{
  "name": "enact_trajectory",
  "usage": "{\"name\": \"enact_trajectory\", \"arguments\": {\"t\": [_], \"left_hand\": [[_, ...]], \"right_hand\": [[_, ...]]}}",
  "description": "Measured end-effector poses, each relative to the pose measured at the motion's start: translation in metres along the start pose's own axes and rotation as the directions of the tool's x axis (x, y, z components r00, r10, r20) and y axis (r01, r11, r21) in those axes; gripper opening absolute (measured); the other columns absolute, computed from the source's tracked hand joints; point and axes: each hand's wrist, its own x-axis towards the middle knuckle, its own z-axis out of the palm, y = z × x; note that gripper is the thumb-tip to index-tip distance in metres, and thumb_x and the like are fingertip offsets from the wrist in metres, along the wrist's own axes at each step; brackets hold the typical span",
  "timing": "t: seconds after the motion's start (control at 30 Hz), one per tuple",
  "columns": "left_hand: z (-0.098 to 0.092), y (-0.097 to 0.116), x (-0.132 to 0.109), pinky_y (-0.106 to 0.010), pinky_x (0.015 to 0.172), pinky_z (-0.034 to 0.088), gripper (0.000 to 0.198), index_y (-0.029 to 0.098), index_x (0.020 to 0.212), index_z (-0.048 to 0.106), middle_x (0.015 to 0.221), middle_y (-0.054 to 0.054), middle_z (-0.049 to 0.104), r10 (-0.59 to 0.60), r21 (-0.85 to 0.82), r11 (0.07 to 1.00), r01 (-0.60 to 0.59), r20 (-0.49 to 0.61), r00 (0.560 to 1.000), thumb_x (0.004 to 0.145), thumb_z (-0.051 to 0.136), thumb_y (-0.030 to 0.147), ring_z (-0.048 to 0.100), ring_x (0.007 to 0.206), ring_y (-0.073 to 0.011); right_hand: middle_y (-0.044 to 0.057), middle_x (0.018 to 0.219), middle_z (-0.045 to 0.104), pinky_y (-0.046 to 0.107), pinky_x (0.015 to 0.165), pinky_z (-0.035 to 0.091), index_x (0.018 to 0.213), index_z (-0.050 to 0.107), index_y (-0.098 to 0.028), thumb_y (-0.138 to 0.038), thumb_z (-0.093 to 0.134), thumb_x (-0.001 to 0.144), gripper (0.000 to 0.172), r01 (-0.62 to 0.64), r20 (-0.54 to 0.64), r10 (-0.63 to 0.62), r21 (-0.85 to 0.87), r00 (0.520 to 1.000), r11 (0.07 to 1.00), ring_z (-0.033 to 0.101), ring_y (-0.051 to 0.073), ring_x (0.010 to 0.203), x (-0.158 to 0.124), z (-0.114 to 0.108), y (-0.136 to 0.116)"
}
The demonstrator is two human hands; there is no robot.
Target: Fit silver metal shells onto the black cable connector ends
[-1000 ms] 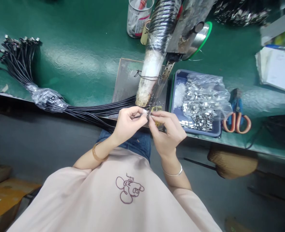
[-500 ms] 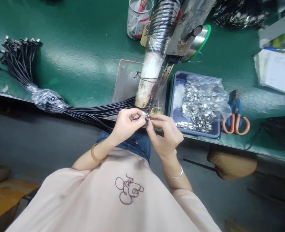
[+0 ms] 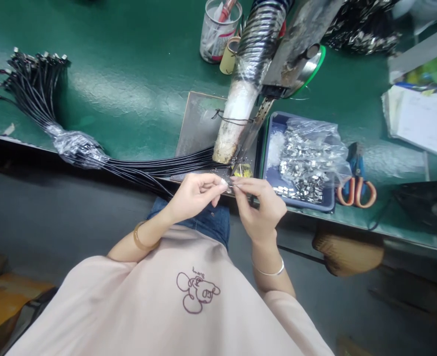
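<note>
My left hand pinches the end of a thin black cable at the table's near edge. My right hand meets it fingertip to fingertip, pinching a small metal piece at the cable's tip. The cable comes from a bundle of black cables wrapped in clear plastic, which fans out to the far left. Just beyond my fingers hangs a plastic-wrapped hose and metal machine head over a grey plate. A blue tray with a bag of several small metal shells lies right of my right hand.
Orange-handled scissors lie right of the tray. A clear cup of pens and a tape roll stand at the back. Papers sit at the far right, more metal parts at the back right. A cardboard box is on the floor.
Both hands stayed pinched together at the cable tip and shifted slightly toward me; the view moved a little, so the table things sit lower and to the right.
</note>
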Motion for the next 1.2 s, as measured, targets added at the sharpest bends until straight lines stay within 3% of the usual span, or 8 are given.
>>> {"name": "enact_trajectory", "arguments": {"t": [0.17, 0.3, 0.4, 0.5, 0.6, 0.93, 1.2], "left_hand": [[0.001, -0.005, -0.001, -0.021, 0.047, 0.029, 0.03, 0.012, 0.074, 0.069, 0.058, 0.001, 0.051, -0.001, -0.005, 1.0, 0.001, -0.059, 0.998, 0.083, 0.068, 0.04, 0.039, 0.051, -0.0071], [0.004, -0.009, 0.001, -0.022, 0.049, 0.025, 0.024, 0.012, 0.075, 0.07, 0.058, 0.002, 0.048, 0.024, 0.025, 0.999, -0.022, -0.087, 0.996, 0.083, 0.067, 0.034, 0.034, 0.053, -0.0069], [0.005, -0.009, 0.005, -0.023, 0.049, 0.022, 0.02, 0.013, 0.072, 0.069, 0.055, 0.004, 0.044, 0.034, 0.013, 0.999, -0.032, -0.116, 0.993, 0.081, 0.067, 0.031, 0.03, 0.052, -0.0066], [0.006, -0.008, 0.01, -0.023, 0.048, 0.019, 0.018, 0.014, 0.068, 0.067, 0.051, 0.006, 0.035, 0.046, 0.021, 0.999, -0.043, -0.155, 0.987, 0.077, 0.067, 0.029, 0.025, 0.05, -0.0063], [0.009, -0.007, 0.013, -0.024, 0.048, 0.016, 0.015, 0.014, 0.065, 0.065, 0.05, 0.007, 0.03, 0.063, 0.062, 0.997, -0.052, -0.197, 0.978, 0.074, 0.065, 0.027, 0.021, 0.05, -0.0061], [0.012, -0.006, 0.015, -0.025, 0.05, 0.018, 0.011, 0.015, 0.068, 0.065, 0.052, 0.007, 0.03, 0.098, 0.166, 0.985, -0.054, -0.271, 0.958, 0.075, 0.063, 0.024, 0.021, 0.05, -0.0068], [0.012, -0.003, 0.015, -0.025, 0.049, 0.018, 0.011, 0.016, 0.067, 0.063, 0.051, 0.008, 0.029, 0.12, 0.137, 0.987, -0.086, -0.264, 0.957, 0.076, 0.064, 0.023, 0.021, 0.049, -0.0066]], "right_hand": [[0.001, 0.084, 0.074, 0.026, 0.066, 0.06, 0.089, 0.062, -0.021, -0.012, 0.065, 0.091, 0.01, -0.135, -0.031, 0.134, -0.028, 0.99, 0.99, 0.074, 0.015, 0.079, -0.002, 0.0, -0.004], [0.002, 0.088, 0.077, 0.028, 0.073, 0.061, 0.09, 0.064, -0.022, -0.01, 0.072, 0.085, 0.015, 0.014, -0.134, -0.035, -0.154, 0.99, 0.988, 0.075, 0.016, 0.083, -0.004, 0.0, -0.005], [0.002, 0.089, 0.078, 0.028, 0.073, 0.061, 0.091, 0.064, -0.023, -0.009, 0.073, 0.084, 0.018, 0.058, -0.128, -0.087, -0.212, 0.988, 0.975, 0.076, 0.017, 0.081, -0.005, 0.003, -0.005], [0.002, 0.091, 0.078, 0.028, 0.072, 0.061, 0.09, 0.064, -0.023, -0.008, 0.072, 0.085, 0.018, 0.068, -0.102, -0.092, -0.217, 0.991, 0.974, 0.076, 0.017, 0.081, -0.006, 0.008, -0.004], [0.002, 0.091, 0.077, 0.028, 0.074, 0.061, 0.089, 0.064, -0.023, -0.007, 0.072, 0.084, 0.019, 0.04, -0.148, -0.071, -0.203, 0.986, 0.978, 0.075, 0.016, 0.082, -0.005, 0.012, -0.004], [0.0, 0.088, 0.075, 0.03, 0.075, 0.06, 0.087, 0.067, -0.023, -0.008, 0.071, 0.085, 0.016, -0.056, -0.167, 0.032, -0.141, 0.985, 0.988, 0.073, 0.016, 0.083, 0.001, 0.016, -0.004], [0.001, 0.089, 0.075, 0.03, 0.075, 0.062, 0.084, 0.065, -0.023, -0.01, 0.071, 0.085, 0.015, -0.062, -0.148, 0.035, -0.183, 0.988, 0.981, 0.075, 0.017, 0.083, 0.003, 0.013, -0.01]]}}
